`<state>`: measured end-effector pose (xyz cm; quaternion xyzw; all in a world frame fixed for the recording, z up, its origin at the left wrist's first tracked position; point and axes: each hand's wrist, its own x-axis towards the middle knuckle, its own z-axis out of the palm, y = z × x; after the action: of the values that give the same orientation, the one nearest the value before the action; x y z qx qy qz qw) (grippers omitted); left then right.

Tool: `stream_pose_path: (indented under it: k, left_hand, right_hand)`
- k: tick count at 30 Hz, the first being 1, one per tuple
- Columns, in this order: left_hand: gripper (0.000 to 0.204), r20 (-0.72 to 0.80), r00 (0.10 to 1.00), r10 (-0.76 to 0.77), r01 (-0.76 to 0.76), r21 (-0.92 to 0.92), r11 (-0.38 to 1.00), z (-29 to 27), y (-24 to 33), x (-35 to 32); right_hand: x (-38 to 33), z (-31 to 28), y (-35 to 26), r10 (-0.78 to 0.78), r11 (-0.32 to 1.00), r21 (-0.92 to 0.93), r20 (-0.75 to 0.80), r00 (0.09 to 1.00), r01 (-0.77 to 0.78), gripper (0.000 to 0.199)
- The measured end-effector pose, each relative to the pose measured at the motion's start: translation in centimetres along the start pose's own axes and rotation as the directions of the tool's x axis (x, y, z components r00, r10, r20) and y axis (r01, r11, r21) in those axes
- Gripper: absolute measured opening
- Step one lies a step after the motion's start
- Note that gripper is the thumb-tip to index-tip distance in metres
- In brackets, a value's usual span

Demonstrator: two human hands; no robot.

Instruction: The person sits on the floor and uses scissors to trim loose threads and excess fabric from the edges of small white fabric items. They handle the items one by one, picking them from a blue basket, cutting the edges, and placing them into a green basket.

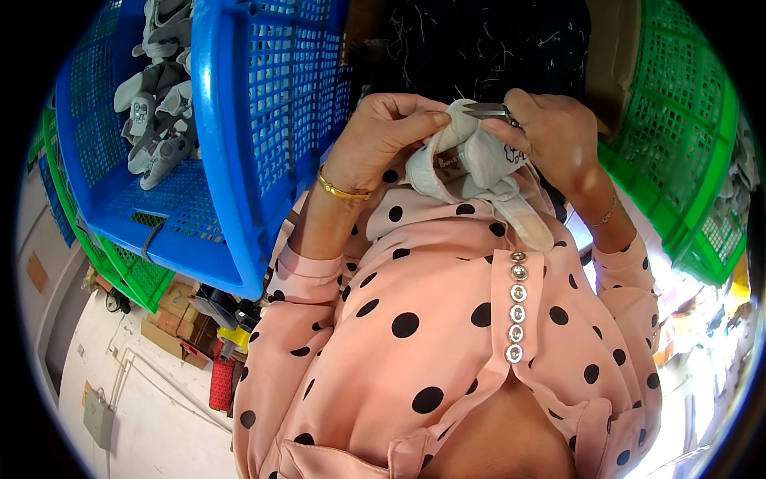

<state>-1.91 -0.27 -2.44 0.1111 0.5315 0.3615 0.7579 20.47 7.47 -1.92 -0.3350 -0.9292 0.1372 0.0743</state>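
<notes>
A pale, off-white shoe upper (pixel 428 177) hangs before my chest, with a strap dangling at its lower right and a small dark print on its side. My left hand (pixel 396 128) pinches its upper edge between thumb and fingers. In my right hand (pixel 561 137) are small metal thread snips (pixel 485 111); the blades lie against that same edge, close to my left fingertips. Whether the blades are apart cannot be made out. The right fingers hide part of the snips and sit against the shoe's printed side.
At the left stands a tall blue plastic basket (pixel 209 120) with several grey-white shoe uppers (pixel 162 120) inside. A green basket (pixel 678 136) stands at the right. Dark cloth (pixel 487 44) strewn with thread ends lies beyond my hands, beside a cardboard edge (pixel 626 64).
</notes>
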Motion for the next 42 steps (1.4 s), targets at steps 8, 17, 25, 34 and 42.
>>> stream_pose_path:
  k: [8,17,25,34,42]
  left_hand:
    - [0.018,-0.004,1.0,-0.001,0.001,-0.013,1.0,0.6,0.5,-0.5]
    - [0.017,-0.002,0.999,0.034,-0.033,0.051,0.998,0.6,0.5,-0.6]
    - [0.016,0.009,0.999,0.05,-0.05,0.058,0.997,0.5,0.3,-0.5]
    - [0.017,-0.021,0.997,0.08,-0.077,0.13,0.989,1.2,0.6,-0.7]
    - [0.018,0.053,0.978,0.202,-0.209,0.289,0.934,2.3,1.3,-0.8]
  right_hand:
    - [0.4,-0.1,-0.4,-0.033,0.999,-0.003,0.006,0.999,0.033,0.04]
    - [0.2,-0.2,-0.4,0.029,0.995,0.092,0.1,0.995,-0.038,0.042]
    - [0.3,-0.1,-0.5,0.006,0.998,0.065,0.059,0.998,-0.01,0.042]
    - [-0.1,-0.1,-0.5,0.172,0.927,0.303,0.179,0.969,-0.221,0.04]
    - [-0.1,-0.4,0.1,0.235,0.403,0.807,0.365,0.901,-0.432,0.024]
